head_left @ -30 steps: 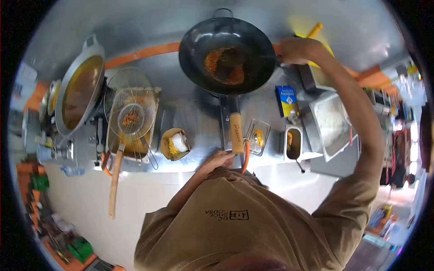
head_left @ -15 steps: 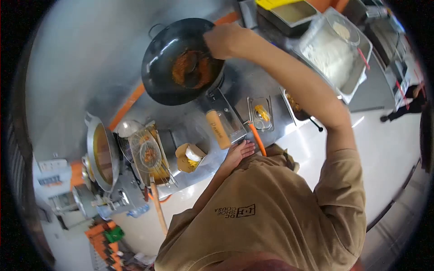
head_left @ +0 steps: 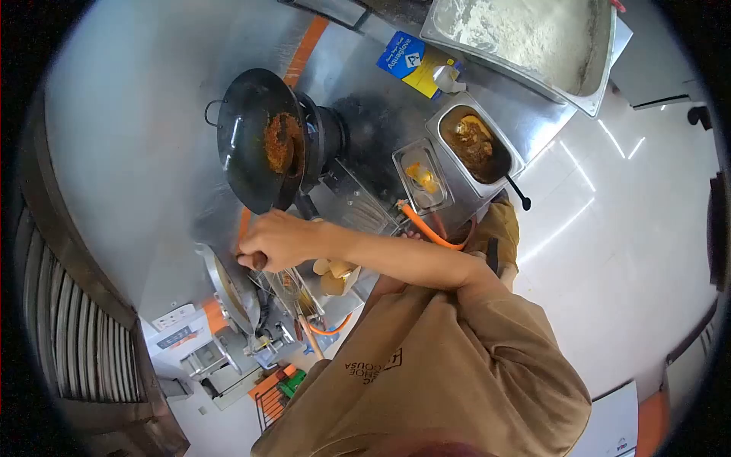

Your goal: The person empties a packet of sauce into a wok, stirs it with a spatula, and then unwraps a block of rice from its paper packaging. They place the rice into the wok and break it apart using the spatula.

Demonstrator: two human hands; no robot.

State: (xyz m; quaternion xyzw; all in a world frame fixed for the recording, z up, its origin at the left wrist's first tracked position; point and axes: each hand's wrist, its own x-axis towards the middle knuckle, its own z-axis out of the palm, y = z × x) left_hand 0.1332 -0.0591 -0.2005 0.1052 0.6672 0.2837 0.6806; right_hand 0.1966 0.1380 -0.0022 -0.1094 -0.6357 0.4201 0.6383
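Gripping the ladle (head_left: 286, 164) by its handle, the right hand (head_left: 278, 240) is fisted shut, its bowl resting in the wok (head_left: 244, 137) on the steel counter (head_left: 343, 68). Sauce tray (head_left: 476, 145), flour tray (head_left: 525, 34) and blue packet (head_left: 411, 57) sit beyond, beside white floor (head_left: 609, 228).

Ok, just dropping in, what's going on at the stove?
A person's right hand grips the handle of a ladle whose bowl sits in the reddish sauce in the black wok on the burner. The left hand is hidden behind that arm. Near the wok stand a tub of brown sauce and a tray of flour.
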